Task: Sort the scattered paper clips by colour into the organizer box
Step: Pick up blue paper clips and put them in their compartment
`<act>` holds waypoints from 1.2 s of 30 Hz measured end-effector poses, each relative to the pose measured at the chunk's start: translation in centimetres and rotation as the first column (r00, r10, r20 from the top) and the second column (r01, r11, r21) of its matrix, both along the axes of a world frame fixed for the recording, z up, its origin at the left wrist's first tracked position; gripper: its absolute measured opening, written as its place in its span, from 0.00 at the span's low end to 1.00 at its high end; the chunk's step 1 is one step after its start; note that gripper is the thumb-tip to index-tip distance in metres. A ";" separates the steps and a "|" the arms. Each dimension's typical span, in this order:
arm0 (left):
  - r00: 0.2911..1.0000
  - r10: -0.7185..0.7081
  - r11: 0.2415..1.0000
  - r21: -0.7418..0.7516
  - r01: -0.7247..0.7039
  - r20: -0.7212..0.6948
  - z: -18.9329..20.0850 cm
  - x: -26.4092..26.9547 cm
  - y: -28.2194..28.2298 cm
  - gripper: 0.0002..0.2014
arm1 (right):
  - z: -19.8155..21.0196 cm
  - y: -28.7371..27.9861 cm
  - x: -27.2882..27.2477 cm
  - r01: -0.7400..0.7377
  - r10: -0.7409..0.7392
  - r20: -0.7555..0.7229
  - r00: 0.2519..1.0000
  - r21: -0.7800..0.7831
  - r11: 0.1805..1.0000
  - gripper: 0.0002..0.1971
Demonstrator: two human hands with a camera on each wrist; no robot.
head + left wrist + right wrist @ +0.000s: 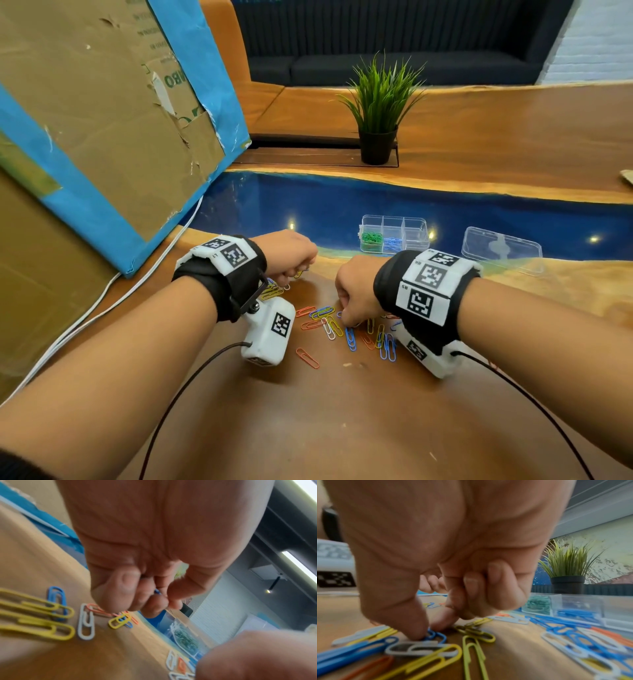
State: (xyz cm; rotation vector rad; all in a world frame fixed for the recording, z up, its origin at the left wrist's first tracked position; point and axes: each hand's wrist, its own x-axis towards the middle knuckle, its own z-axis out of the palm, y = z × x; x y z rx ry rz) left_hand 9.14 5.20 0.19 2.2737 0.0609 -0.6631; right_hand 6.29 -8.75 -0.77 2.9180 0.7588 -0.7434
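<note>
Paper clips [329,325] in blue, yellow, orange and white lie scattered on the wooden table between my hands. My right hand [346,320] is down among them, thumb and forefinger pinching a blue clip [436,635] that lies on the table. My left hand [298,272] hovers just left of the pile with its fingers curled; a bit of a blue clip [157,591] shows between them. The clear organizer box [416,228] stands open beyond the hands, with green clips [371,237] in its left compartment and blue clips [392,244] in the middle one.
The box's clear lid [501,250] lies to the right of it. A large cardboard box [102,137] with blue tape leans at the left, with a white cable [102,301] running past it. A potted plant [376,137] stands at the back.
</note>
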 end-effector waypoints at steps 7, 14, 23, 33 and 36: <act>0.992 0.091 0.991 -0.087 -0.098 -0.082 -0.2 0.5 -2.2 0.10 | 0.4 -1.2 0.6 0.134 -0.131 -0.028 0.991 0.161 0.978 0.11; 0.981 0.145 0.938 -0.298 -0.178 -0.132 0.3 1.6 -5.9 0.11 | 0.9 -5.5 3.5 0.510 -0.442 -0.257 0.859 0.502 0.699 0.11; 0.960 0.214 0.819 -0.503 -0.276 -0.178 1.8 3.8 -11.2 0.19 | 1.2 -9.4 7.5 0.747 -0.646 -0.464 0.606 0.612 0.261 0.13; 0.977 0.192 0.851 -0.480 -0.212 -0.091 1.7 4.4 -13.0 0.30 | 1.3 -9.4 8.4 0.756 -0.648 -0.502 0.573 0.628 0.182 0.16; 0.978 0.204 0.878 -0.431 -0.206 -0.051 1.5 4.5 -12.8 0.31 | 1.4 -9.3 8.3 0.754 -0.650 -0.497 0.574 0.631 0.183 0.16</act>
